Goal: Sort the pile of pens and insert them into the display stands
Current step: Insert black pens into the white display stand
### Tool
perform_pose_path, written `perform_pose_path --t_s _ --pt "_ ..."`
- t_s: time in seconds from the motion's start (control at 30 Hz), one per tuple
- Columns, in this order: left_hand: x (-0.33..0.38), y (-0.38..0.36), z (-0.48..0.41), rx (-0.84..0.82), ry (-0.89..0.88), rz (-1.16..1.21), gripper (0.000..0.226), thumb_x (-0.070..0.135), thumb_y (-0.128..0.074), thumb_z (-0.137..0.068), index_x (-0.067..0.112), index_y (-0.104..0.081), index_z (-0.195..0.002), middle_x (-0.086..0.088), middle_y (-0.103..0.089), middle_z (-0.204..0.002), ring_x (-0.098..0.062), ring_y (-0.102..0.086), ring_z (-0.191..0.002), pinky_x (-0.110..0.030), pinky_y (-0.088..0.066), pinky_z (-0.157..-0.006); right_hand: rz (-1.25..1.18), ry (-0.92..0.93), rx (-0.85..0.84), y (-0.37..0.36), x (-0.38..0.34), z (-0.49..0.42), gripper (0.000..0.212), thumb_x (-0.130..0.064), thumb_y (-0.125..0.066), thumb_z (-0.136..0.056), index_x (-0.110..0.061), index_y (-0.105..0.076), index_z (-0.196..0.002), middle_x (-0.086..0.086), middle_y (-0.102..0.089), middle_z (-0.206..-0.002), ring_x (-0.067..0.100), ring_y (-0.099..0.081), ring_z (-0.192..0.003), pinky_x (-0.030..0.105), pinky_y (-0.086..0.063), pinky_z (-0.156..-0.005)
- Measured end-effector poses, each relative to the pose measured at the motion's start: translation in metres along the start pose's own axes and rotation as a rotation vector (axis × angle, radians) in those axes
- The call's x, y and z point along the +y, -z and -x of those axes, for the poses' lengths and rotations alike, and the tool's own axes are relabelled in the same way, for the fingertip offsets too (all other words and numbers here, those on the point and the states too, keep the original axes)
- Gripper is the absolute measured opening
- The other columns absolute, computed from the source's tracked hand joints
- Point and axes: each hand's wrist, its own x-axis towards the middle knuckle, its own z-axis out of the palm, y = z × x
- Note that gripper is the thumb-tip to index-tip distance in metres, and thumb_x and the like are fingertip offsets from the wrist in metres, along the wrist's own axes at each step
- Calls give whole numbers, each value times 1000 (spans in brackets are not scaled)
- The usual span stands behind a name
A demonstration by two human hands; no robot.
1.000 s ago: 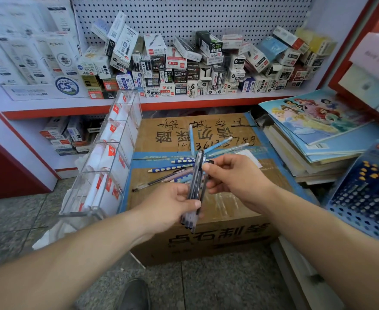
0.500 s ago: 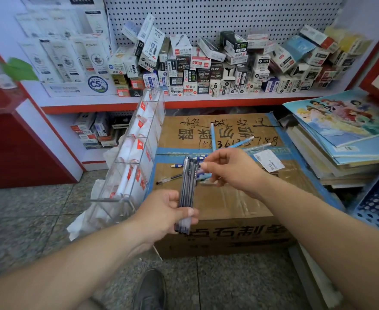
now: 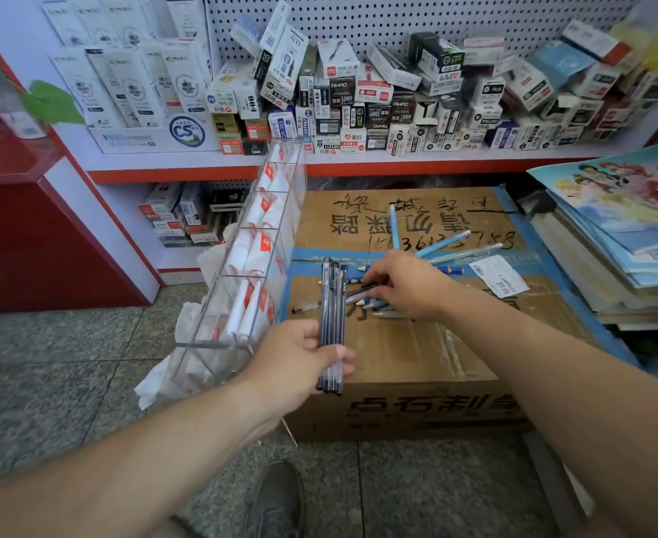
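**Left hand** (image 3: 300,363): clamped round a bundle (image 3: 333,304) of dark pens, held upright over the near-left part of the box (image 3: 397,343).
**Right hand** (image 3: 405,285): apart from the left, fingers curled and pinching a dark pen (image 3: 358,293) at the pile (image 3: 440,244) on the box top.
**Pile:** light-blue pens fanned beyond the hand, with others under and left of it.
**Stand** (image 3: 265,234): clear, compartmented, tilted, just left of the box, with white pens inside.
**Shelf** (image 3: 397,161): behind, stacked with cartons (image 3: 358,99).
**Books** (image 3: 610,234): stacked right of the box.
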Motion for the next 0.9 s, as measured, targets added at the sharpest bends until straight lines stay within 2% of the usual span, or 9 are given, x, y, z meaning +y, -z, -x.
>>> perform_pose_path --t_s 0.1,0.2,0.4,0.6,0.73,0.83,0.9 --pt "0 0 -2 -1 6 7 16 0 -60 -98 10 -65 -109 -11 -78 -96 -20 -77 -87 -40 -63 -77 35 18 -12 -1 2 -1 26 -28 -61 -101 -21 -69 -125 4 -55 -115 20 -51 -110 33 -42 -98" --pt "1 -1 -3 -6 3 1 15 0 -59 -98 11 -65 -108 -11 -78 -96 -20 -77 -86 -39 -63 -75 32 22 -4 -2 4 -2 26 -29 -62 -100 -21 -69 -124 1 -51 -112 17 -45 -108 33 -39 -101" --pt "2 -1 -4 -4 4 -18 15 1 -59 -99 10 -65 -109 -9 -79 -94 -20 -77 -86 -51 -60 -86 9 36 52 -6 8 1 19 -31 -65 -98 -24 -70 -114 -1 -56 -109 17 -44 -113 34 -41 -101" --pt "3 -1 -3 -3 5 -23 14 2 -59 -99 11 -65 -108 -7 -79 -92 -20 -77 -87 -57 -58 -90 21 40 -11 -5 8 1 30 -32 -59 -101 -24 -67 -129 1 -52 -113 21 -40 -117 38 -36 -106" --pt "2 -1 -3 -10 1 -18 15 2 -59 -99 11 -65 -108 -8 -79 -94 -20 -77 -87 -53 -60 -87 51 27 -56 -3 7 -2 32 -34 -56 -103 -25 -66 -132 4 -49 -115 24 -38 -119 41 -36 -107" --pt "2 -1 -3 -10 5 -4 15 0 -58 -99 7 -65 -110 -12 -78 -96 -21 -77 -86 -45 -62 -81 75 32 -75 -3 7 -4 31 -36 -57 -102 -25 -65 -130 1 -48 -114 22 -38 -118 40 -36 -107" --pt "2 -1 -3 -10 3 -6 15 0 -58 -99 7 -65 -110 -12 -78 -96 -21 -77 -86 -46 -62 -82 73 32 -74 -2 6 -4 30 -36 -59 -100 -25 -65 -128 1 -49 -116 21 -38 -118 39 -36 -106"
